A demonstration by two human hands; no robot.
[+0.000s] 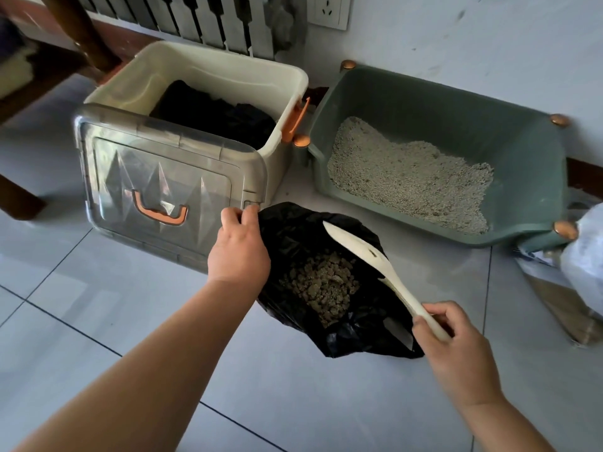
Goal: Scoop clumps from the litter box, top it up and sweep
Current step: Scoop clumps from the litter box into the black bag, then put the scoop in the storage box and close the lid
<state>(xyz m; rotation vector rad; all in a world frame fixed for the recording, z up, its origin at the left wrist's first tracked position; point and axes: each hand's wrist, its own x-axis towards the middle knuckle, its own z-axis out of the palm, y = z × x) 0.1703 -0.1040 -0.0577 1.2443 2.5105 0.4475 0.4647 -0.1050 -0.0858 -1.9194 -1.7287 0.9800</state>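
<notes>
Head view: the left hand (239,246) is stretched forward, its fingers and thumb curled on the near right corner of a clear lid (156,177). The lid is propped against the near side of a cream storage bin (228,76), and an orange handle (160,212) is set in its face. Something dark (215,112) is seen inside the bin; what it is cannot be told.

The right hand (456,350) is closed round the handle of a pale scoop (362,252). The scoop is held edge-on above an open black bag (293,236), its tip pointed far and left. The bag is spread on the tiled floor (98,305) between the two hands, just right of the lid's corner. A heap of brownish clumps (321,285) is gathered in the bag, below the scoop.

The green litter box (424,102) is placed at the far right, against the wall and just right of the bin. Pale grey litter (408,177) is spread unevenly over its bottom, piled toward the left and near sides. Copper-coloured knobs are fitted at its corners.

A white bag (584,256) is cut off by the right edge, beside the near right corner of the litter box. A radiator (195,21) and a wall socket (329,9) are seen at the far side.
</notes>
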